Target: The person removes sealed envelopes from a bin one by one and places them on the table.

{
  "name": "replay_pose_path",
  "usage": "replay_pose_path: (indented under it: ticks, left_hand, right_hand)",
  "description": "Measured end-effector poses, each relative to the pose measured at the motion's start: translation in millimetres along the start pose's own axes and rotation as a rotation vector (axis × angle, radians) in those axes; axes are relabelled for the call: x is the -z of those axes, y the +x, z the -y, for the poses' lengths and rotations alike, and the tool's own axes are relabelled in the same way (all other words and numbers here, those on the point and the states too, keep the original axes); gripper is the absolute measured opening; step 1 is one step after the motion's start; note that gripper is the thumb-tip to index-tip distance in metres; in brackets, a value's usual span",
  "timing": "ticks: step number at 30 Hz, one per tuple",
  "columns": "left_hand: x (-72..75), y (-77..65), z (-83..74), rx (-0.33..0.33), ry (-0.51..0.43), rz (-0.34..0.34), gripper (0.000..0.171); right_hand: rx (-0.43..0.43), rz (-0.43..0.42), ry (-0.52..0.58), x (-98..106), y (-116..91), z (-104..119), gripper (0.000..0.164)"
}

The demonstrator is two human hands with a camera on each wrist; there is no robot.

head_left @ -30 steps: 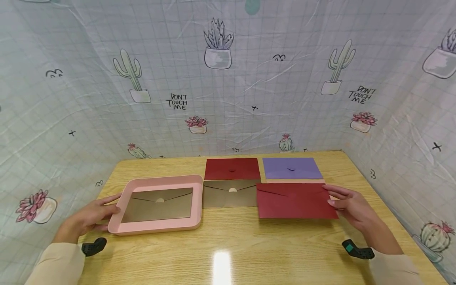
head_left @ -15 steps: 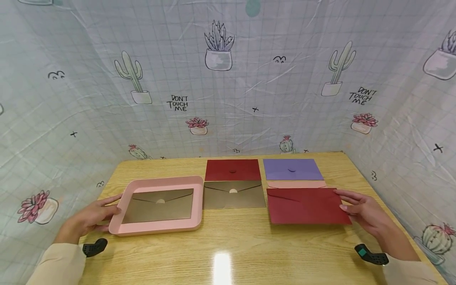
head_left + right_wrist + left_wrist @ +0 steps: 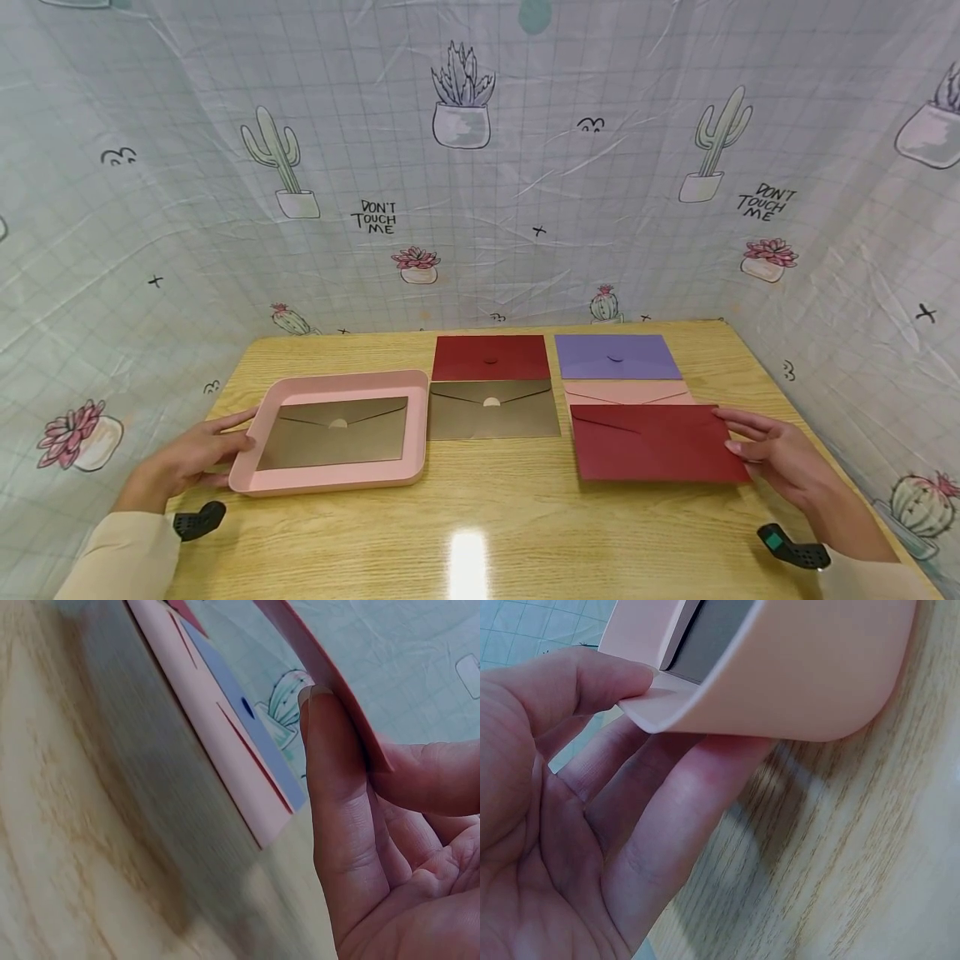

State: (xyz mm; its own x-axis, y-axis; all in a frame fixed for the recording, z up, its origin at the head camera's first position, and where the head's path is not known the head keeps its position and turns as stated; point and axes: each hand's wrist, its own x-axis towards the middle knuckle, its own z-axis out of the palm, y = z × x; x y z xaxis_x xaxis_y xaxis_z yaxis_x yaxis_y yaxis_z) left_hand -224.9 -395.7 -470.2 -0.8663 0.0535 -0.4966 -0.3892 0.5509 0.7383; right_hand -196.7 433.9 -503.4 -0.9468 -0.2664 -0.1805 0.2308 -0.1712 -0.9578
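My left hand (image 3: 197,454) grips the left end of a pink tray (image 3: 416,429), thumb over the rim and fingers beneath, as the left wrist view shows. A bronze envelope (image 3: 322,446) lies in the tray. My right hand (image 3: 783,458) pinches the right edge of a red envelope (image 3: 652,446) between thumb and fingers. In the right wrist view, this envelope (image 3: 326,671) is held up off the table, apart from the pink envelope (image 3: 240,791). From the head view it overlaps the near part of that pink envelope (image 3: 626,389).
Behind the pink envelope lies a purple envelope (image 3: 618,358). To their left, another red envelope (image 3: 491,354) sits behind a second bronze envelope (image 3: 491,421), close to the tray's right side. A cactus-print curtain (image 3: 465,192) borders the wooden table (image 3: 360,542).
My right hand has drawn the red envelope rightward and nearer to me, uncovering more of the pink envelope and the second bronze one. The left hand and tray stay put.
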Motion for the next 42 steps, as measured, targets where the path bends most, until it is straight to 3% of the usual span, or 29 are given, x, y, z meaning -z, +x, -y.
replay_pose_path:
  ticks: [16,22,34,42]
  left_hand:
    - [0.1,1.9,2.4,0.005,-0.005,0.002,0.082]
    - [0.6,0.8,2.1,0.013,-0.021,0.005,0.083]
    - [1.0,-0.6,2.1,0.007,-0.019,0.02,0.083]
    - [0.6,-0.3,2.6,0.003,-0.008,0.011,0.083]
  right_hand:
    - [-0.068,-0.013,-0.029,4.6,-10.3,-11.3,0.054]
    - [-0.101,-0.035,-0.086,7.2,-13.9,-14.2,0.053]
    - [-0.103,0.079,-0.02,11.4,-18.1,-18.0,0.056]
    - [-0.108,0.09,-0.014,11.6,-20.1,-20.5,0.056]
